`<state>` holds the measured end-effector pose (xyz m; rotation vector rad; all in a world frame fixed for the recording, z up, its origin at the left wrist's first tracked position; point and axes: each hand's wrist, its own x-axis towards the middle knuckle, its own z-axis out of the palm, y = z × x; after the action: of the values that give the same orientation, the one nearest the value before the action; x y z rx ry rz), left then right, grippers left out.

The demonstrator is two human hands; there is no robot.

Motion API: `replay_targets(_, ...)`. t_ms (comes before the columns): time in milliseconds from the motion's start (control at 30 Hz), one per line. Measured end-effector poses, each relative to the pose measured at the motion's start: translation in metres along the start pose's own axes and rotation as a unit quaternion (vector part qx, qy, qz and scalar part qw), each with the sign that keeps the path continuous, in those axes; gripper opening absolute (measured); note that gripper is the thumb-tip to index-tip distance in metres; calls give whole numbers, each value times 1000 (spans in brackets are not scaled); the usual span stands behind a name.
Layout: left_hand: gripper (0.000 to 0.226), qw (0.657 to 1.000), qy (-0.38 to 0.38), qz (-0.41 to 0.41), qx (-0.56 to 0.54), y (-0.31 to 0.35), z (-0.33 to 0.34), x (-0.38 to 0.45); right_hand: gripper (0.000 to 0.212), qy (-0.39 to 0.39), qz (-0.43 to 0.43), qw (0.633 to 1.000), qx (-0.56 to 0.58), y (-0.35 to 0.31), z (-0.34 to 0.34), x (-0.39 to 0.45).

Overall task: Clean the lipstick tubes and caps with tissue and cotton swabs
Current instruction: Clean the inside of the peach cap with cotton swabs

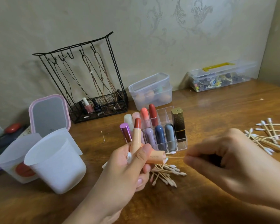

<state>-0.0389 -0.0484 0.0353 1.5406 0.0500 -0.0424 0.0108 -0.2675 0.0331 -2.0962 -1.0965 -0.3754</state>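
My left hand (126,165) grips an open peach lipstick tube (135,139) with its red stick up, and also holds the peach cap (157,157) lying sideways with its mouth to the right. My right hand (229,160), blurred, pinches a cotton swab (174,157) whose tip points into the cap's mouth. A clear acrylic organiser (181,143) behind my hands holds several lipsticks, among them a gold-and-black one (179,125). Used swabs (165,175) lie in a heap under the cap. Clean swabs (270,136) are spread at the right.
A white plastic cup (55,160) and a frosted container (14,159) stand at the left, with a pink-framed mirror (48,113) behind. A black wire rack (87,81), a clear lidded box (150,91) and a box with a yellow handle (220,76) line the wall.
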Motion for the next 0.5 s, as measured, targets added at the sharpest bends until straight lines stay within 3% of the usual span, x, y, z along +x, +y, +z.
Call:
replay_targets(200, 48, 1000, -4, -12, 18, 0, 0, -1, 32, -16, 26, 1000, -5, -3, 0, -1)
replay_targets(367, 40, 999, -18, -23, 23, 1, 1, -1, 25, 78, 10, 996, -36, -5, -1, -1)
replay_targets(500, 42, 999, -7, -28, 20, 1, 3, -1, 23, 80, -22, 997, -6, -9, 4, -2)
